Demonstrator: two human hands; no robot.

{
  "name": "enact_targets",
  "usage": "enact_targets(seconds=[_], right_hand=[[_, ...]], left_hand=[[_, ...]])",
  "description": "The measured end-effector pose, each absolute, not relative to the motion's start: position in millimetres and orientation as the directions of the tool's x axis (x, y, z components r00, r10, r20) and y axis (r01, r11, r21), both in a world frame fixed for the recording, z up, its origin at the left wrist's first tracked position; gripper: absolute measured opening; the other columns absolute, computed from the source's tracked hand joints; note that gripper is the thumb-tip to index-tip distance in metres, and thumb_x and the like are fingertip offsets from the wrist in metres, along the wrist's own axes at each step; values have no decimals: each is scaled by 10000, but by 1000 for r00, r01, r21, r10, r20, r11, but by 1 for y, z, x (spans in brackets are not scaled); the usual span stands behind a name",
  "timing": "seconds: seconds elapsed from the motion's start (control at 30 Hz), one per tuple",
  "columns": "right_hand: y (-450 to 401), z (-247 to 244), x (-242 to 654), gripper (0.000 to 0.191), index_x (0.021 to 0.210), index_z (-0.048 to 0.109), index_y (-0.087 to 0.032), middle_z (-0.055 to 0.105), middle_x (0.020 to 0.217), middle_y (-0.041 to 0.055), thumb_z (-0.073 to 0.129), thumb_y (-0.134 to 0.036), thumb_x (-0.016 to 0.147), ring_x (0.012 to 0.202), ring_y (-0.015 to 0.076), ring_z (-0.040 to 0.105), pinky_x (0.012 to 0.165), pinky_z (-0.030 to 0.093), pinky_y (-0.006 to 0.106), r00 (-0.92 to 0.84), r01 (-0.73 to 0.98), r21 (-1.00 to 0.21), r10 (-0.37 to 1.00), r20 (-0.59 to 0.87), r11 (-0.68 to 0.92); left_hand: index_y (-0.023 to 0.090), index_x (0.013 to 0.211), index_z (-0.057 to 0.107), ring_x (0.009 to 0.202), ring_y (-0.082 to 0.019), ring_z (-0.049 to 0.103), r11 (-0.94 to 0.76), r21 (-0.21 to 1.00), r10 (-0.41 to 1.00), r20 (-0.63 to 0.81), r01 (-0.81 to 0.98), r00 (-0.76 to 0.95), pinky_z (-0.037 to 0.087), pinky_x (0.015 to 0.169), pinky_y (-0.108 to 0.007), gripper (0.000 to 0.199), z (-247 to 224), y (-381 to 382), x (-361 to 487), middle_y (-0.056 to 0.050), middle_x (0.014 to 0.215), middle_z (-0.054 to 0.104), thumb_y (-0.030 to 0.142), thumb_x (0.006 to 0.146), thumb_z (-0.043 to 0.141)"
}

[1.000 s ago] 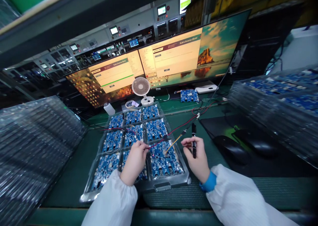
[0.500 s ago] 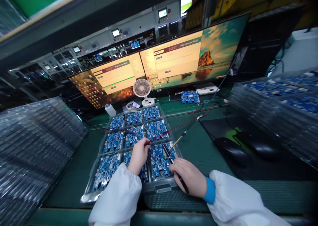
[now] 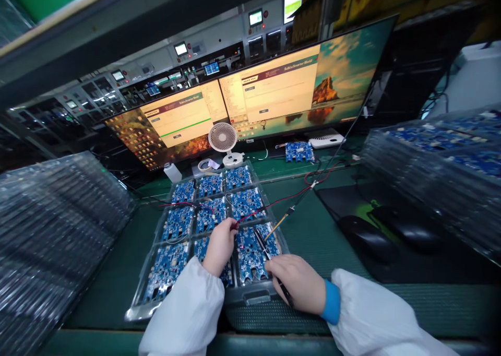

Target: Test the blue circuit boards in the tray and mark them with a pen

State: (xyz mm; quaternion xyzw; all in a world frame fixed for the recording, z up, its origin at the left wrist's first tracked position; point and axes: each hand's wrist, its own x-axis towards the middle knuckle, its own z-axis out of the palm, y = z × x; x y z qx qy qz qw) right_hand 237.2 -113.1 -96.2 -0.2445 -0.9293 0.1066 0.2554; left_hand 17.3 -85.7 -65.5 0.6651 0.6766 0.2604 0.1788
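Note:
A clear plastic tray holds several blue circuit boards in compartments. My left hand is closed in a pinch on the red wire, over the middle of the tray. In my right hand is a black pen-like tool, its tip over the front-right circuit board. A small red light glows on that board. The yellow wire runs from a small connector down to the same board. My left fingertips are partly hidden.
Stacked clear trays stand at the left, and more trays with boards at the right. Two black mice lie on a dark pad. Behind are a small fan, a white bottle and two monitors.
My right hand and the pen-like tool have shifted slightly down and left. My left hand stays nearly in place on the red wire.

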Motion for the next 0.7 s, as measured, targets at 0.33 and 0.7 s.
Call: enact_targets(seconds=[0.33,0.7], right_hand=[[-115,-92,236,158,846,510,-209,540,688,6,408,-108,778,607,147,484,575,346,266,-747,421,-287,508,430,861],[-115,-99,238,169,851,522,-206,549,698,18,422,-95,772,637,158,476,611,380,269,-775,361,-274,450,444,892]], left_hand=[[205,804,611,848,-190,549,36,433,989,114,901,-94,416,834,-352,157,-62,-89,22,-26,815,621,75,765,532],[162,945,643,984,-260,577,321,410,900,147,854,-409,421,912,-401,266,-62,-60,-33,-123,925,651,359,835,503]])
